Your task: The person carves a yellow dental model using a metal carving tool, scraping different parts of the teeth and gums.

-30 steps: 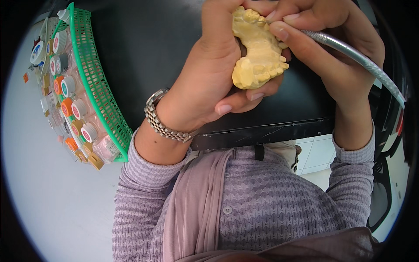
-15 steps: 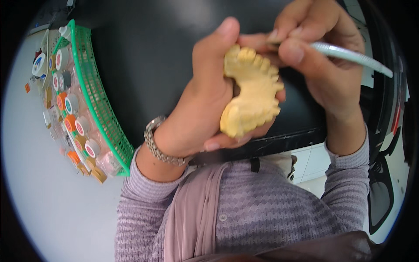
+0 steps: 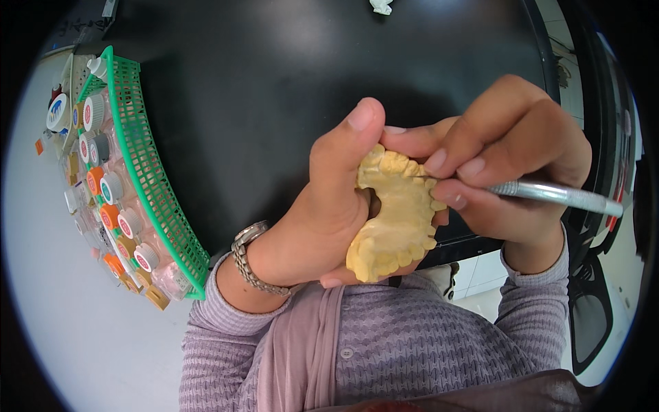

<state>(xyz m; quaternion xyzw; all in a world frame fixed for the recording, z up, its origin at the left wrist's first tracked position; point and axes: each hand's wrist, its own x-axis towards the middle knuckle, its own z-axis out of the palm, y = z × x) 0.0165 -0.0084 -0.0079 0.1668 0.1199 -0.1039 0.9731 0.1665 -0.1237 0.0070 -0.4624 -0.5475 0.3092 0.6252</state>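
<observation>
A yellow dental cast [image 3: 401, 213], shaped like an arch of teeth, is gripped by my left hand [image 3: 329, 199]. The thumb stands up at its far left corner while other fingers wrap round beneath it. My right hand [image 3: 518, 158] pinches a thin metal carving tool [image 3: 556, 194] with a silvery handle. Its fine tip meets the cast at the teeth on the far right side of the arch. The fingertips of my right hand rest close against the cast's edge. Fingers of my left hand under the cast are partly hidden.
At the left stands a green plastic basket [image 3: 147, 151] of bottles and jars with coloured caps [image 3: 110, 187]. A black tabletop [image 3: 254, 89] lies beneath my hands. A crumpled white piece [image 3: 381, 6] sits at the far edge of view. A dark chair [image 3: 592, 309] stands at the right.
Both hands and the cast sit lower in the picture now. The tool's tip, earlier hidden behind my fingers near the cast, now touches the teeth. The crumpled white piece has come into view.
</observation>
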